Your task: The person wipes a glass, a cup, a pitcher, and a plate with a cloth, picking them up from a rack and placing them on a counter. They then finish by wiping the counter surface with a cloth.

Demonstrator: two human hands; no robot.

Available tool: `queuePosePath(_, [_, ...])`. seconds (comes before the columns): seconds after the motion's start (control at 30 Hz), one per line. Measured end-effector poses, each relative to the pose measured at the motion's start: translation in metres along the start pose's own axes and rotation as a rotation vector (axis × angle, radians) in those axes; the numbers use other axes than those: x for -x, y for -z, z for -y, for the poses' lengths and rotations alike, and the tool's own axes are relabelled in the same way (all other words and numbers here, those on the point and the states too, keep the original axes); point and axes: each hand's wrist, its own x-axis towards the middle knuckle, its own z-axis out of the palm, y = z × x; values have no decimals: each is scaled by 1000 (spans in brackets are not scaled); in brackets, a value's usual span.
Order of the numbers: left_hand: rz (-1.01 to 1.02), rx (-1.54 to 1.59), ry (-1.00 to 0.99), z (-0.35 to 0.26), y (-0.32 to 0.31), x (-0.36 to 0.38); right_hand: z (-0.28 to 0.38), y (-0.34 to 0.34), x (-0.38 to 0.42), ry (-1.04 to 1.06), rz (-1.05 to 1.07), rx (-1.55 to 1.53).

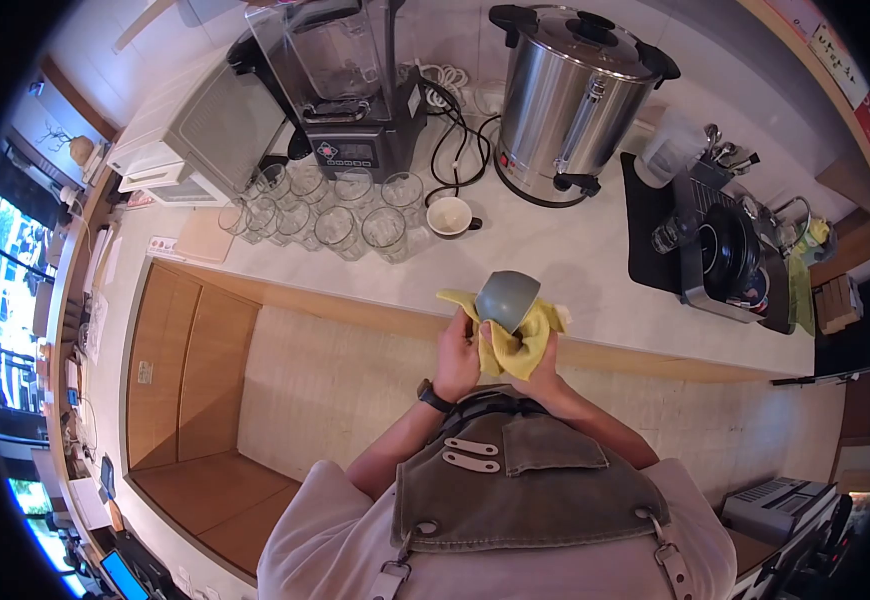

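A grey cup (pixel 508 301) is tilted in front of my body, with a yellow cloth (pixel 517 352) around its lower side. My left hand (pixel 458 355) wraps its fingers round the cup and the cloth from the left. On the right, my right hand (pixel 541 372) is closed on the yellow cloth, its fingertips mostly hidden by the folds. Beyond them on the counter stands a white cup with a dark handle (pixel 450 216). Several clear glasses (pixel 337 228) are grouped to its left.
Along the back of the counter (pixel 555 262) stand a blender (pixel 355 140), a steel urn (pixel 575 110) and looping black cables. A dish rack (pixel 700 215) with dark dishes is on the right. A white appliance (pixel 195 140) sits at the back left.
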Motion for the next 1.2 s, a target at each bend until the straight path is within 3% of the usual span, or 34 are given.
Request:
queuePosePath(0.07, [62,-192,70,1,11,-3,0,1,5,-163,8,-84])
queuePosePath(0.17, [228,-396,94,-19,30,-19,11,3,-4,-384,-140,-199])
queuePosePath(0.2, [387,-364,185,-42,41,-27,9,6,-7,-458,-194,-403])
queuePosePath(0.27, [256,-30,183,-42,41,-27,2,9,-12,-600,-296,-817])
queuePosePath(0.3, [188,133,181,-42,40,-26,-3,12,-8,-567,-198,-615])
queuePosePath(0.37, [58,115,147,-41,25,-32,-6,15,0,-485,-2,-217])
queuePosePath(0.43, [-73,94,120,-36,11,-39,0,10,5,-322,182,-153])
queuePosePath(0.47, [73,307,323,-32,22,-50,-2,16,4,-214,274,-96])
queuePosePath(0.53, [175,744,533,-31,25,-62,6,19,-6,-9,370,57])
queuePosePath(0.57, [224,962,636,-32,27,-66,4,19,-4,-48,375,9])
queuePosePath(0.63, [314,1044,627,-19,32,-74,-2,26,-5,-117,378,-86])
queuePosePath(0.67, [307,1080,641,-15,30,-76,5,31,-4,-359,376,-211])
queuePosePath(0.7, [298,1117,659,-11,27,-74,0,31,-1,-436,303,-343])
queuePosePath(0.77, [162,955,570,-2,15,-66,-21,27,10,-588,146,-606])
queuePosePath(0.8, [99,873,521,3,11,-63,-33,29,12,-574,170,-642])
queuePosePath(0.9, [-55,-33,302,22,33,-61,-37,33,13,-537,-16,-799])
queuePosePath(0.93, [-137,-235,133,43,44,-52,-35,40,11,-501,37,-597])
queuePosePath(1.0, [54,83,391,12,62,-40,-25,63,5,-422,141,-198])
queuePosePath(1.03, [146,242,522,-6,69,-35,-19,68,3,-413,248,-145])
queuePosePath(1.07, [365,498,659,-16,74,-30,-12,73,0,-401,359,-91])
queuePosePath(1.1, [436,509,687,-19,73,-25,-8,73,-4,-387,471,-37])
queuePosePath(1.13, [509,521,712,-22,68,-20,-6,69,-6,-240,533,-24])
queuePosePath(1.2, [584,533,714,-8,66,-18,-8,59,-3,-269,527,-12])
